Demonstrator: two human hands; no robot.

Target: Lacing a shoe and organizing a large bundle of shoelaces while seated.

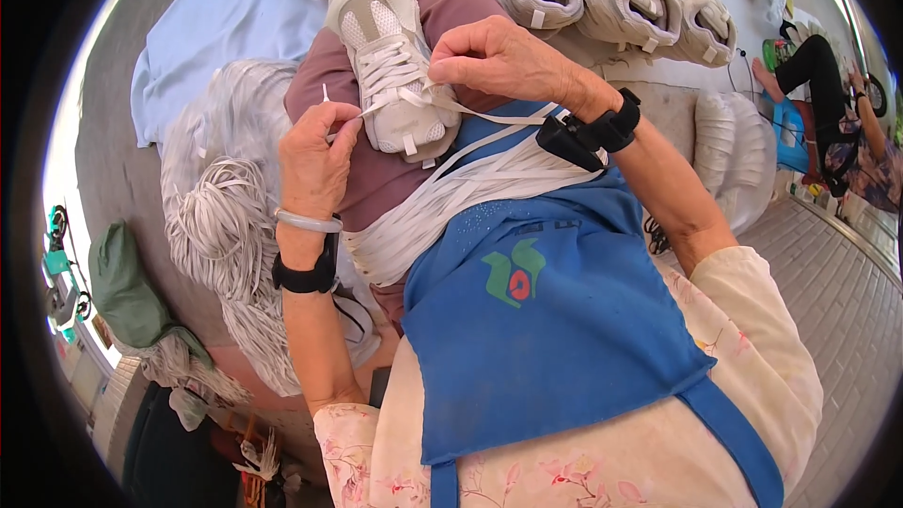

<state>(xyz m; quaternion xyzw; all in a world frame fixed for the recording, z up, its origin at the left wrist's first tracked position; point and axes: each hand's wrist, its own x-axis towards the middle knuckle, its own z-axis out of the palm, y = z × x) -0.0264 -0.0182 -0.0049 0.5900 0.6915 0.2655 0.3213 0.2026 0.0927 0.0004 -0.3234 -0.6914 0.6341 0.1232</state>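
Observation:
A pale grey-white sneaker (412, 127) rests on my lap, its toe pointing away from me and its laces (388, 64) crossing over the tongue. At its left side, my left hand (318, 155) pinches a white shoelace (367, 112), whose tip sticks up past the fingers. My right hand (499, 58) is closed at the shoe's right edge, thumb and fingertips together; what lies between them is hidden. Across my lap, over a blue apron (564, 320), spreads a bundle of loose white laces (414, 226). One strand runs right from the shoe below my right hand.
Several similar sneakers (630, 0) stand on pale sheeting at the far right. A heap of laces (226, 216) lies over clear plastic on my left, near a green bag (132, 282). Another person (818, 103) sits at the right. Wrapped pale items (734, 150) lie nearer.

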